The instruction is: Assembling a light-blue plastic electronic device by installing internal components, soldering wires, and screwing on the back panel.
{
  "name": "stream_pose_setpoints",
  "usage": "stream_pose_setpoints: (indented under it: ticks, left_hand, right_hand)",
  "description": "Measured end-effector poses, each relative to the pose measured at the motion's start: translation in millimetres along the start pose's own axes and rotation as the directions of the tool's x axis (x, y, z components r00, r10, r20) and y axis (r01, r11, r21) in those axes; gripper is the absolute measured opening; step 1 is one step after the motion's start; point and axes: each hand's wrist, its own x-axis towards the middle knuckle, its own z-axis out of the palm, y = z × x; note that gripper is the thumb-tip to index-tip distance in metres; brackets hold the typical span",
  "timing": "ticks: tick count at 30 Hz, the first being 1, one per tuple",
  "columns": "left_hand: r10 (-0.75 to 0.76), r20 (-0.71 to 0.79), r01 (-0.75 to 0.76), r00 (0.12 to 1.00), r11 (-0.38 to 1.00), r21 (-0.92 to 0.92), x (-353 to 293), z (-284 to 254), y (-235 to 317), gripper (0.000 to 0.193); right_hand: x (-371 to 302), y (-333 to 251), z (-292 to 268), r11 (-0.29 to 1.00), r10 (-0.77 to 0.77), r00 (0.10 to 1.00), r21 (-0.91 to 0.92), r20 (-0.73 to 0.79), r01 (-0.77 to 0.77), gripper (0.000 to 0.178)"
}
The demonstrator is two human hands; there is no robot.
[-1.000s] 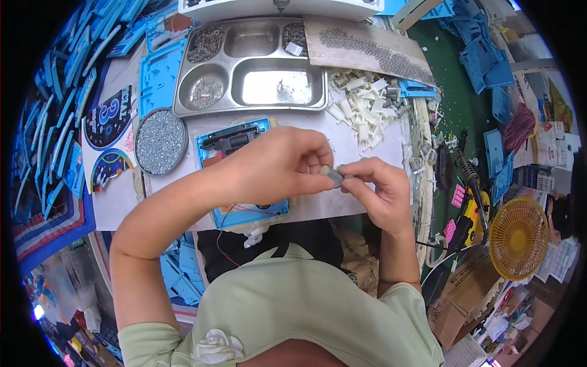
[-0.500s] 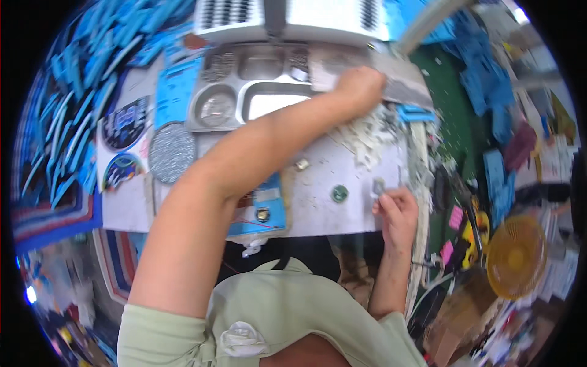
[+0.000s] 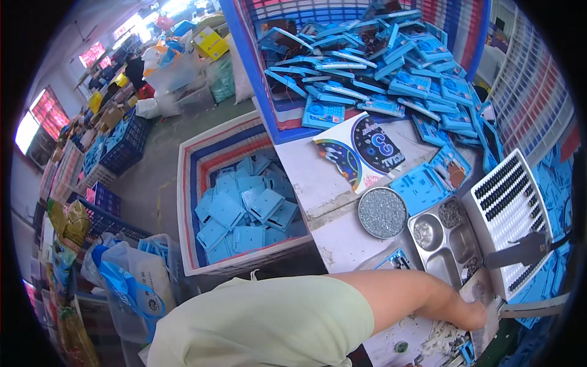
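My left arm reaches across the white worktable (image 3: 342, 244). My left hand (image 3: 474, 315) rests on a flat brown board (image 3: 480, 286), its fingers curled downward; whatever they hold is hidden. Beside the forearm sits a steel tray (image 3: 417, 257) with several compartments, some holding small metal parts. A round dish of grey granules (image 3: 382, 212) stands left of the tray, and a blue plastic casing (image 3: 422, 186) lies behind it. White scraps (image 3: 445, 336) and a small round green piece (image 3: 401, 347) lie below the forearm. My right hand is out of view.
A blue-rimmed crate (image 3: 269, 92) heaped with blue plastic devices stands at the back. Left of the table, a striped crate (image 3: 186, 214) holds flat blue covers. A white rack (image 3: 507, 208) with black and white rows is at right, a dark arm (image 3: 516, 252) crossing it.
The view has swung to the left, bringing in the crates and room. My left hand stays by the brown board beyond the tray. My right hand has left the picture.
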Motion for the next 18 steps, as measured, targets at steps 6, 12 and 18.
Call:
stream_pose_setpoints:
  ticks: [6, 12, 18]
  left_hand:
    - [0.082, 0.070, -0.076, 0.994, 0.993, -0.086, 9, -2, -2, 0.016]
    - [-0.192, -0.214, 0.090, 0.958, 0.907, -0.412, 15, 42, -44, 0.007]
    - [0.154, -0.553, -0.379, 0.819, 0.869, -0.318, -38, -87, -32, 0.016]
  right_hand:
    - [-1, -19, -15, 0.976, 0.075, 0.991, -0.210, 0.113, -0.050, 0.049]
    - [13, -41, 20, 0.814, 0.445, 0.895, 0.397, 0.041, -0.423, 0.043]
    - [35, -137, 39, 0.675, 0.574, 0.812, 0.623, -0.106, -0.396, 0.054]
